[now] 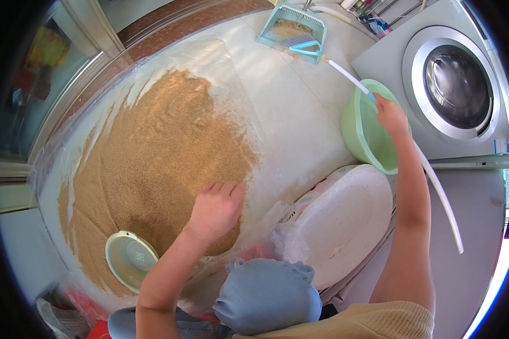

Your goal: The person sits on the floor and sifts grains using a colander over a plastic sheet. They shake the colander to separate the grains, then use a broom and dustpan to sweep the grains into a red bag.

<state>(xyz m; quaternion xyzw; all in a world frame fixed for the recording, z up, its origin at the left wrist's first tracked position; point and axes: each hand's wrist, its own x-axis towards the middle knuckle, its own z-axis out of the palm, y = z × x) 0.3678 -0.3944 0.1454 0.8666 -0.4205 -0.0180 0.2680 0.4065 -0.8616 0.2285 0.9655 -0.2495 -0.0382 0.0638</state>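
My right hand (391,113) is closed around the long white handle (437,180) of a small broom. The broom's light-blue head (306,45) rests in a blue dustpan (268,29), which holds tan grains and some darker debris. My left hand (220,207) is over the near right edge of a wide layer of tan grain (165,148) on a clear plastic sheet (220,53). Its fingers curl downward, so whatever may be in the palm is hidden. A pale green bowl (131,260) lies tilted on the grain, left of my left forearm.
A green plastic basin (352,123) stands beneath my right hand, beside a front-loading washing machine (454,84). Near it lies a white foam-like slab (343,224). My blue-clad knee (269,294) is at the bottom. Sliding-door frames (74,97) border the left; plastic bags (61,315) lie bottom left.
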